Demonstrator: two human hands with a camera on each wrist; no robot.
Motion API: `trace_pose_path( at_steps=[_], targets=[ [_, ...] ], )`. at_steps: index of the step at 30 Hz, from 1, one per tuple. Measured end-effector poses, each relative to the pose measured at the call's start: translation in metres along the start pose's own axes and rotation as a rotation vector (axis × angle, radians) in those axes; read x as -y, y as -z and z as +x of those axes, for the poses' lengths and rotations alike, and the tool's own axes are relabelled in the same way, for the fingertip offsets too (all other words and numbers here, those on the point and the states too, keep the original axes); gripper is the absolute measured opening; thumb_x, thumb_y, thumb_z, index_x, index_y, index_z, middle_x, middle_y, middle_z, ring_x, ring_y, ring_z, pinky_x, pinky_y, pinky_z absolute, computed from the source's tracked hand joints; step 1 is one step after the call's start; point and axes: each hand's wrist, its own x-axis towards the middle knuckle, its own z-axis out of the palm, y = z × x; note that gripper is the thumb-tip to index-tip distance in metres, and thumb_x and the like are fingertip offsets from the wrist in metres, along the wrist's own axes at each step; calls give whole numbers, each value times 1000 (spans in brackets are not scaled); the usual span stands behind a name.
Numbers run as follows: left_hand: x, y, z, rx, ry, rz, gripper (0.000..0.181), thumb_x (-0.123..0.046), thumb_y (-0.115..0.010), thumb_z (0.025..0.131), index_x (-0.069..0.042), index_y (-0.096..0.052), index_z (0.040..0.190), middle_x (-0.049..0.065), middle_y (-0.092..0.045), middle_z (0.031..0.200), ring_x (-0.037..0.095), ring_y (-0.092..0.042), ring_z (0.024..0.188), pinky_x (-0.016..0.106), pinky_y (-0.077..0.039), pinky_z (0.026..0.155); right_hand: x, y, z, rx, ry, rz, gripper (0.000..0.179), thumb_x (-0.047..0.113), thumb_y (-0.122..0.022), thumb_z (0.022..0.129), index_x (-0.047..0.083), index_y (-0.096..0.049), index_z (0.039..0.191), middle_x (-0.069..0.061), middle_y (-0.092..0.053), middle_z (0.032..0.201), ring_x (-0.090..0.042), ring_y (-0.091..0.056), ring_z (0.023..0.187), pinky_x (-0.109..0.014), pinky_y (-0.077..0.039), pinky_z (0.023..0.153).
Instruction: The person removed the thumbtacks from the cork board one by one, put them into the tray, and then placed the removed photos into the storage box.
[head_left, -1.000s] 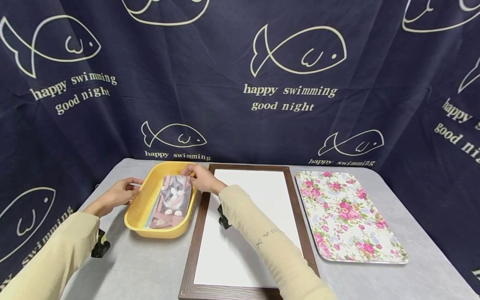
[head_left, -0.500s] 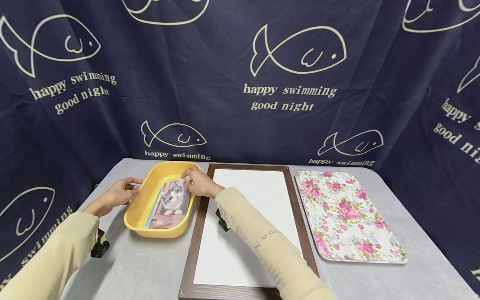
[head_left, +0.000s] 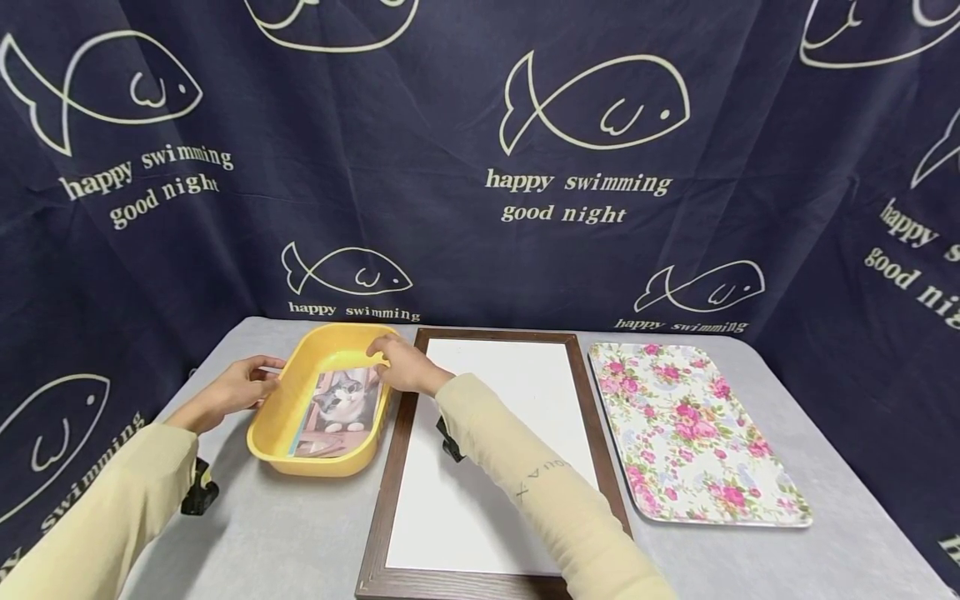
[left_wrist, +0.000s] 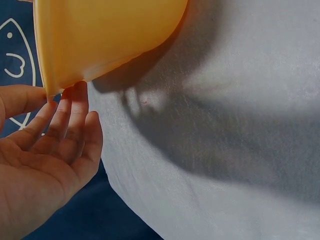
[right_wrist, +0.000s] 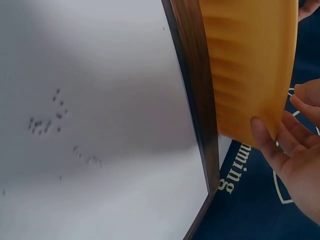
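My left hand [head_left: 238,385] holds the left rim of a yellow plastic basin [head_left: 272,417], thumb and fingertips pinching its edge in the left wrist view. Inside the basin lies a picture card [head_left: 341,408] of a grey and white cat, with a light blue strip along its left edge. At the basin's far right rim is my right hand [head_left: 405,364], its fingers loosely bent over the edge just above the card's upper right corner. One finger lies against the outer wall in the right wrist view. No card shows between its fingers, though the rim hides some fingertips.
A whiteboard [head_left: 487,467] in a dark wooden frame [head_left: 390,492] lies in the middle of the grey table [head_left: 300,533], under my right arm. A flower-patterned tray [head_left: 690,433] lies to its right. Dark blue fish-print cloth [head_left: 450,250] hangs behind.
The cat card has gone down from the right hand's fingers and lies lower and flatter in the basin. The right hand has drawn slightly off it; the left hand has stayed at the rim.
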Motion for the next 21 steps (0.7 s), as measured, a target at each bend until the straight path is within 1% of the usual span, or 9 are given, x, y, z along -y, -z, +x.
trace_pose_path(
  at_steps=[5,14,17,21],
  targets=[
    [-1,0,1,-5,7,8,48,-14,-46,90,9,-33,131,25,-52,112,21,-54,92,27,-46,70,-1,7,-3,-6,12,-16,27,6,-53,89,4,-57,116,-9,-54,120,-21,-57,104,-23,-44,88],
    [0,-2,3,-21,-2,16,47,-13,-45,89,11,-35,129,25,-53,110,20,-55,89,27,-47,69,2,17,-10,17,44,-56,27,8,-52,90,5,-56,116,-7,-55,121,-20,-58,104,-23,-45,87],
    [0,-2,2,-24,1,19,46,-13,-45,90,11,-35,128,25,-52,110,21,-55,90,28,-48,70,2,22,-14,29,55,-50,27,8,-52,90,4,-56,117,-8,-54,122,-20,-58,101,-24,-45,85],
    [-1,-2,2,-23,-3,19,46,-13,-45,90,11,-35,128,26,-52,111,22,-56,91,30,-48,72,-1,27,-22,30,84,-30,27,5,-50,90,2,-56,116,-11,-52,125,-21,-58,102,-26,-45,86]
  ],
)
